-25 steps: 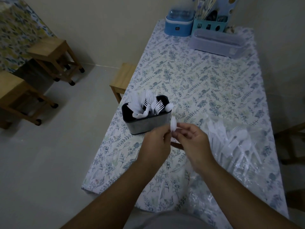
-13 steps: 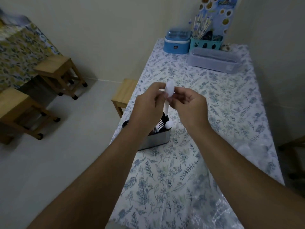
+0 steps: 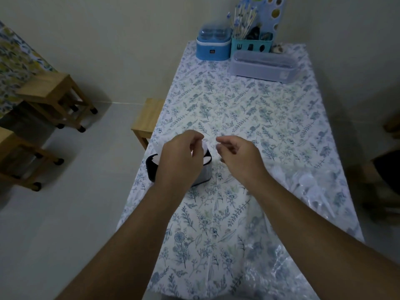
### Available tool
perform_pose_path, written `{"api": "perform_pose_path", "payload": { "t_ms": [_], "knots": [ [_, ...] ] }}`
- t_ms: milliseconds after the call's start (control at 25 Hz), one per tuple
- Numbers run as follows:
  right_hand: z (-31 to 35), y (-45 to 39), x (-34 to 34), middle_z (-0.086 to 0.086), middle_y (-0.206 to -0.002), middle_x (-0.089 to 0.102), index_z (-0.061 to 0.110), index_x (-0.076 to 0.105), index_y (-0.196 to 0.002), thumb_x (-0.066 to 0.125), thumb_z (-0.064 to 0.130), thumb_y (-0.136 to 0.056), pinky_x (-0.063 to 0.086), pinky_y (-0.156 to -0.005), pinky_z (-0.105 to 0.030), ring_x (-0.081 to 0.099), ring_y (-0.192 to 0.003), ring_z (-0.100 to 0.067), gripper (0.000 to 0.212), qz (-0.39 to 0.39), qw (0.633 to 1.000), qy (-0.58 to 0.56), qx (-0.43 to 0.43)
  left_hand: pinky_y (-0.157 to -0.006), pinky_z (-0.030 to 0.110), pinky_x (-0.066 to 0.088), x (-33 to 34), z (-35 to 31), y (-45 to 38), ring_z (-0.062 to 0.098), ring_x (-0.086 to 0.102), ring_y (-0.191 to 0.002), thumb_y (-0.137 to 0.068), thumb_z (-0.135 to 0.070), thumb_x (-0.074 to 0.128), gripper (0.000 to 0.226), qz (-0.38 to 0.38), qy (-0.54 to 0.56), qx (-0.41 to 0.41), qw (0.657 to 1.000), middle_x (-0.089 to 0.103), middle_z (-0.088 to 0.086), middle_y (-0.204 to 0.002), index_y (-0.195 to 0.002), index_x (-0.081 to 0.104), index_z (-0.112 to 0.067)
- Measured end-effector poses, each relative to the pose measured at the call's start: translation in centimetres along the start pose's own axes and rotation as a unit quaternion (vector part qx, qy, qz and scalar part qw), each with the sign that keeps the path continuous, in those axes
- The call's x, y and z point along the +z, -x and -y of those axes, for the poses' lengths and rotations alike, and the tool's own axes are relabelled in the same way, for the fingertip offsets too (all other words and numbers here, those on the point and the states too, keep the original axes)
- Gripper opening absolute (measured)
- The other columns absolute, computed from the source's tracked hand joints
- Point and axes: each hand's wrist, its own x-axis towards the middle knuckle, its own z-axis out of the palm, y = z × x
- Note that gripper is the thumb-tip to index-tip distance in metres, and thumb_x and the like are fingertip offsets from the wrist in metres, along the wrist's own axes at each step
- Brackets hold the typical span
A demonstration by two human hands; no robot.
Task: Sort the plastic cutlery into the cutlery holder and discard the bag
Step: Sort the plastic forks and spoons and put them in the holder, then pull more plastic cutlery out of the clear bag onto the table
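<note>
The dark-rimmed grey cutlery holder (image 3: 151, 167) stands near the table's left edge, mostly hidden under my left hand (image 3: 179, 161). That hand is closed around a white plastic spoon (image 3: 204, 146), of which only a small piece shows between the fingers, right above the holder. White cutlery (image 3: 207, 159) pokes out of the holder beside it. My right hand (image 3: 236, 156) hovers just right of the holder, fingers curled and apart, holding nothing. Several loose white plastic pieces (image 3: 307, 185) lie on the clear bag (image 3: 281, 267) at the right.
A floral tablecloth (image 3: 238, 109) covers the table. At the far end stand a blue box (image 3: 213, 47), a teal organizer (image 3: 251, 47) and a clear lidded container (image 3: 263, 66). Wooden stools (image 3: 54, 94) stand on the floor at left, one (image 3: 147, 120) against the table edge.
The two hands, which held the spoon together, have parted. My right hand let go and moved right. My left hand brought the spoon down over the holder.
</note>
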Motion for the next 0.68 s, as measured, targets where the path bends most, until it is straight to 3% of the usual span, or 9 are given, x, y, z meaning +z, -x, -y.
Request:
{"api": "perform_pose_path", "payload": {
  "t_ms": [120, 200, 320, 440, 560, 600, 680],
  "knots": [
    [-3.9, 4.1, -3.3, 0.019, -0.094, 0.071, 0.029, 0.076, -0.108, 0.065, 0.023, -0.097, 0.050, -0.079, -0.009, 0.065, -0.087, 0.007, 0.016, 0.016, 0.997, 0.078, -0.001, -0.078, 0.020, 0.054, 2.5, -0.7, 4.7, 0.005, 0.065, -0.085, -0.095, -0.015, 0.060, 0.017, 0.075, 0.042, 0.045, 0.995, 0.073, -0.007, -0.096, -0.106, 0.073, -0.017],
    [-8.3, 7.8, -6.2, 0.016, -0.096, 0.072, 0.026, 0.077, -0.104, 0.065, 0.019, -0.096, 0.050, -0.084, -0.015, 0.065, -0.089, 0.003, 0.016, 0.032, 0.987, 0.156, 0.018, -0.092, 0.022, 0.049, 6.3, -0.6, 9.2, 0.009, 0.062, -0.095, -0.095, -0.012, 0.058, 0.022, 0.217, 0.041, 0.100, 0.970, 0.073, -0.002, -0.106, -0.110, 0.073, -0.016],
    [-14.8, 13.3, -9.5, 0.008, -0.101, 0.074, 0.027, 0.079, -0.097, 0.066, 0.019, -0.087, 0.055, -0.087, -0.034, 0.068, -0.097, -0.018, 0.018, 0.011, 0.952, 0.307, 0.004, -0.105, 0.033, 0.040, 12.6, 0.5, 16.5, 0.019, 0.053, -0.112, -0.091, -0.010, 0.053, 0.032, 0.369, 0.013, 0.275, 0.888, 0.068, 0.012, -0.120, -0.118, 0.069, -0.008],
    [-19.6, 18.6, -11.9, -0.004, -0.122, 0.070, 0.028, 0.078, -0.105, 0.067, 0.025, -0.074, 0.052, -0.095, -0.043, 0.066, -0.111, -0.029, 0.033, -0.004, 0.922, 0.387, 0.027, -0.116, 0.047, 0.035, 16.9, 2.7, 20.7, 0.032, 0.042, -0.139, -0.094, -0.024, 0.047, 0.048, 0.400, -0.059, 0.356, 0.843, 0.049, 0.017, -0.149, -0.140, 0.053, -0.013],
    [-22.3, 22.3, -12.3, -0.009, -0.158, 0.039, 0.028, 0.057, -0.141, 0.062, 0.041, -0.080, 0.033, -0.116, -0.044, 0.037, -0.143, -0.028, 0.062, 0.093, 0.915, 0.390, 0.036, -0.120, 0.050, 0.022, 17.9, 4.5, 19.1, 0.031, 0.027, -0.149, -0.098, -0.030, 0.045, 0.057, 0.397, -0.157, 0.378, 0.822, 0.024, 0.007, -0.164, -0.154, 0.033, -0.031],
    [-22.4, 22.8, -12.1, -0.008, -0.161, 0.032, 0.027, 0.051, -0.146, 0.062, 0.044, -0.082, 0.028, -0.118, -0.042, 0.028, -0.146, -0.026, 0.067, 0.107, 0.917, 0.382, 0.033, -0.121, 0.050, 0.017, 18.1, 4.6, 17.8, 0.032, 0.024, -0.150, -0.098, -0.028, 0.048, 0.059, 0.382, -0.188, 0.386, 0.818, 0.021, 0.008, -0.165, -0.154, 0.031, -0.033],
    [-22.1, 22.7, -11.4, -0.009, -0.154, 0.042, 0.025, 0.055, -0.143, 0.067, 0.042, -0.081, 0.037, -0.113, -0.043, 0.034, -0.139, -0.026, 0.066, 0.089, 0.922, 0.375, 0.026, -0.120, 0.048, 0.013, 18.0, 3.7, 15.2, 0.035, 0.023, -0.149, -0.093, -0.016, 0.052, 0.064, 0.340, -0.234, 0.337, 0.846, 0.023, 0.014, -0.163, -0.154, 0.034, -0.027]
  ]
}}
